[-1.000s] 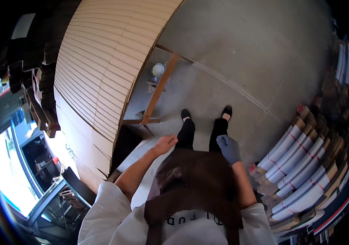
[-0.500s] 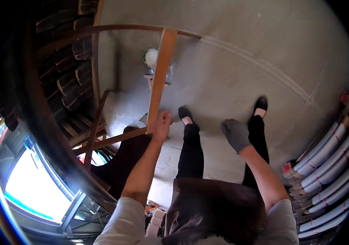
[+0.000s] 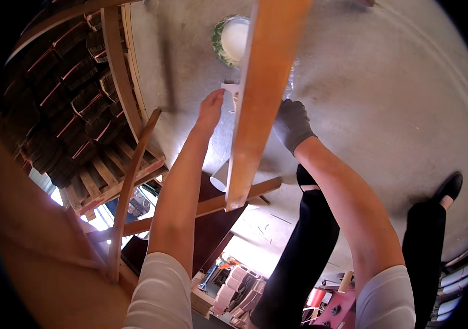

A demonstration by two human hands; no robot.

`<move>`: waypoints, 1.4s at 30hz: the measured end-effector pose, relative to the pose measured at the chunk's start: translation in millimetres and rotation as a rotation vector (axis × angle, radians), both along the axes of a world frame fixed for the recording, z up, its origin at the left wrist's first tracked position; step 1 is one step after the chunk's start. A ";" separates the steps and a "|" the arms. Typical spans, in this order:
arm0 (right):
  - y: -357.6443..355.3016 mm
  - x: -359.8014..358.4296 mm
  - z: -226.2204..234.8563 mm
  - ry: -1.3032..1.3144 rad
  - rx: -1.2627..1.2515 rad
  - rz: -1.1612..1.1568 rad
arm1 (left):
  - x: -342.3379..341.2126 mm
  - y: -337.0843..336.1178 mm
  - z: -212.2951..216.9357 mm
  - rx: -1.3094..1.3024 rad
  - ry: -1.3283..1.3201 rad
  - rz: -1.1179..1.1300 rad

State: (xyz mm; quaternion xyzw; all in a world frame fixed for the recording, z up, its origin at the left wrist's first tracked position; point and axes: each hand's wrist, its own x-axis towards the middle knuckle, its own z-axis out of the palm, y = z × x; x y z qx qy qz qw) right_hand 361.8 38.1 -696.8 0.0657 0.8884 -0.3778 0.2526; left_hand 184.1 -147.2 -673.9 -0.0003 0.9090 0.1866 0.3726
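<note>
My bare left hand (image 3: 210, 109) reaches forward on the left of a broad wooden board (image 3: 269, 71), fingers stretched out. Its fingertips are at the edge of a small pale flat piece (image 3: 230, 88), mostly hidden under the board; whether they touch it I cannot tell. On the board's other side is my right hand (image 3: 293, 125) in a grey glove, its fingers curled and partly hidden. Clear plastic (image 3: 292, 77) shows just beyond the glove. What the right hand grips, if anything, cannot be made out.
A green-patterned roll or tub with a white top (image 3: 235, 39) stands on the floor beyond. A pale cylinder (image 3: 220, 175) lies beside the board's near end, above a wooden crossbar (image 3: 206, 207). Bundled dark tiles (image 3: 69, 93) are stacked on a pallet (image 3: 100, 181) at left.
Both hands have moved forward to either side of the board, the right one also leftward. The view has come closer to the board, and my feet appear farther right.
</note>
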 end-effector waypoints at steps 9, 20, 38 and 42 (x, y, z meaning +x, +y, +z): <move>-22.4 -39.2 -18.2 -0.152 -0.216 -0.063 | -19.4 -7.6 -45.4 -0.072 -0.071 -0.225; 87.1 85.8 77.3 -0.175 -0.154 -0.088 | -11.2 22.4 -21.0 -0.111 -0.181 -0.113; 217.9 309.0 360.0 -0.734 -0.783 -1.358 | 153.6 198.3 -16.2 0.648 0.190 1.165; 227.4 312.0 351.1 -0.770 -0.734 -1.348 | 118.0 202.7 -62.3 0.881 0.330 1.126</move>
